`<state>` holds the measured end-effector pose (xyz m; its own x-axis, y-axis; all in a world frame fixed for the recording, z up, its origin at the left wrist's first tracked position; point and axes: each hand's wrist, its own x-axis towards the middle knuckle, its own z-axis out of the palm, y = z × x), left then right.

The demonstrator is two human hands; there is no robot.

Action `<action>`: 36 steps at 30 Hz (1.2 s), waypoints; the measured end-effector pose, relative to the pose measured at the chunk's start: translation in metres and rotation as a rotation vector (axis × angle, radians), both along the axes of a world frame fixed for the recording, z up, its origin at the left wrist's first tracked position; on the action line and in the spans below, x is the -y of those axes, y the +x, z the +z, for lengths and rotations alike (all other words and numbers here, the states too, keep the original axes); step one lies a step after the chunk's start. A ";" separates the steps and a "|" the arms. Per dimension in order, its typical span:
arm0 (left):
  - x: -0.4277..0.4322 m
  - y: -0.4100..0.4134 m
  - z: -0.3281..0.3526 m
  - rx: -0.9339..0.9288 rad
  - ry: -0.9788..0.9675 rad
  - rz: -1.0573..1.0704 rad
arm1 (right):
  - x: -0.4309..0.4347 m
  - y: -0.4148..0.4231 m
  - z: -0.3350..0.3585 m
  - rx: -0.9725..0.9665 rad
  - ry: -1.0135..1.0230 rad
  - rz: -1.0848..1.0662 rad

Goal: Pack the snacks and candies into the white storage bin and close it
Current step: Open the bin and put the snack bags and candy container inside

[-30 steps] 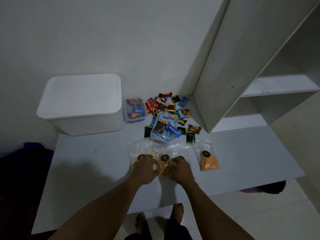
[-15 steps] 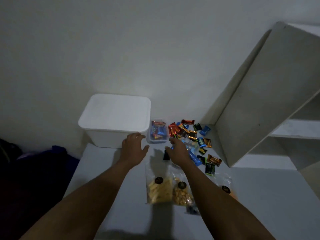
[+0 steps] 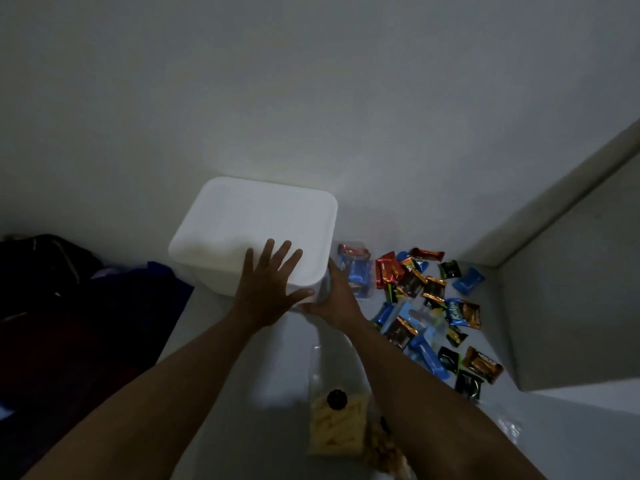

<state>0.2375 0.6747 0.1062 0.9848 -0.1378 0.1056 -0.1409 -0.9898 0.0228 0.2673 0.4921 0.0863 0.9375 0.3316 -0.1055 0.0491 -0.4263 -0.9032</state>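
Observation:
The white storage bin (image 3: 242, 223) stands at the back of the table with its lid on. My left hand (image 3: 268, 289) lies flat on the lid's near right corner, fingers spread. My right hand (image 3: 337, 299) grips the bin's near right corner from the side. A heap of wrapped candies (image 3: 429, 299) lies to the right of the bin, with a small clear tub (image 3: 355, 268) of candies beside my right hand. A clear bag of yellow snacks (image 3: 337, 427) lies between my forearms, and a bag of brown snacks (image 3: 386, 448) peeks from under my right arm.
The white table (image 3: 249, 368) runs to a plain wall behind the bin. A white shelf unit (image 3: 571, 289) rises at the right, close to the candies. Dark cloth (image 3: 69, 306) lies beyond the table's left edge.
Both hands left the snack bags, reached forward and now rest on the bin's near right corner. The view has tilted up toward the wall.

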 end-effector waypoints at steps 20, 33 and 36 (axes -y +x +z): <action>-0.005 0.015 0.040 0.507 -0.261 0.038 | -0.016 0.019 -0.028 -0.065 0.062 -0.059; -0.012 0.006 0.041 0.242 -0.434 0.061 | -0.043 0.004 0.106 -0.169 0.293 -0.533; -0.021 0.005 0.047 0.112 -0.512 0.028 | -0.061 0.005 0.129 -0.263 0.260 -0.481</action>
